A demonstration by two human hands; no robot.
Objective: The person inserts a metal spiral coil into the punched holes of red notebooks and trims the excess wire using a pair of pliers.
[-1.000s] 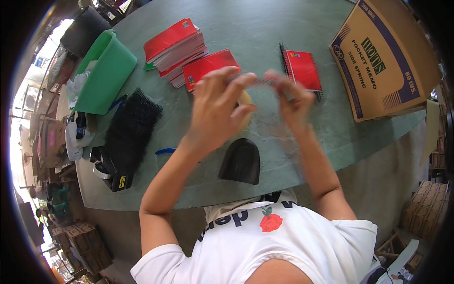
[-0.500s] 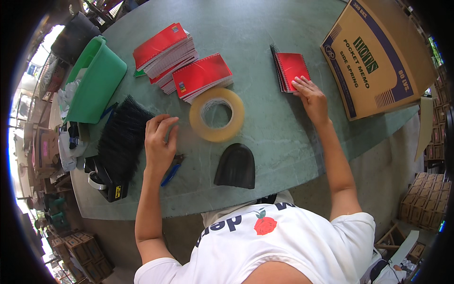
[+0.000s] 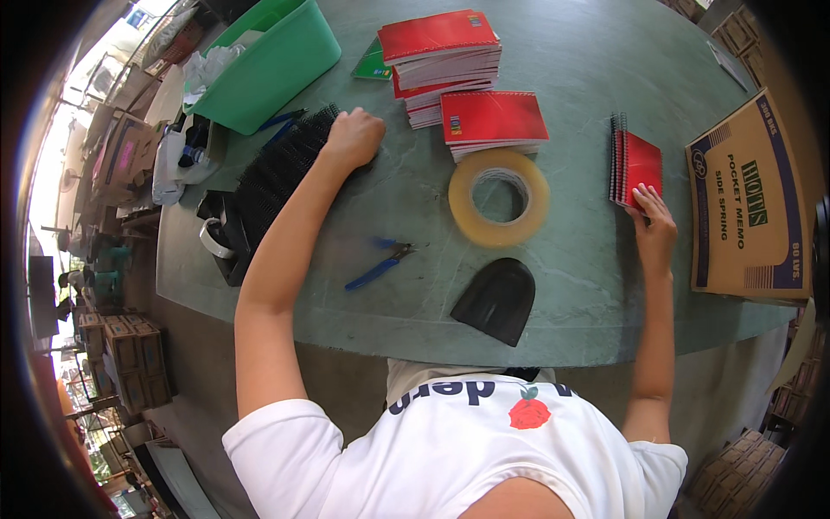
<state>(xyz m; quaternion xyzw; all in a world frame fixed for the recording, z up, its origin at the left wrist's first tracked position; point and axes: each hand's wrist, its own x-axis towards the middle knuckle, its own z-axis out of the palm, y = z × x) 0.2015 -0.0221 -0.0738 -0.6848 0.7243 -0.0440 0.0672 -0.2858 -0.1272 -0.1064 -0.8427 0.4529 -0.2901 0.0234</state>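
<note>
My left hand (image 3: 356, 138) is curled closed at the far right end of a heap of black binding coils (image 3: 281, 164); its fingertips are partly hidden. On the right, my right hand (image 3: 654, 227) grips the near edge of a few small red spiral notebooks (image 3: 643, 164), fingers over the cover. Black coil runs along their left side. Between my hands stand tall piles of red notebooks (image 3: 439, 39), with a shorter red pile (image 3: 494, 118) in front. A roll of clear yellowish tape (image 3: 465, 221) lies flat, touching that shorter pile.
Blue-handled cutters (image 3: 372, 275) and a black rounded piece (image 3: 497, 298) lie near the table's front edge. A green bin (image 3: 277, 65) stands at far left, a black tape dispenser (image 3: 226, 242) by the coils. A cardboard box (image 3: 748, 208) stands at right.
My view has turned left, so the table's things appear further right. My left hand has moved away from me onto the end of the coil heap. My right hand stays at the red notebooks.
</note>
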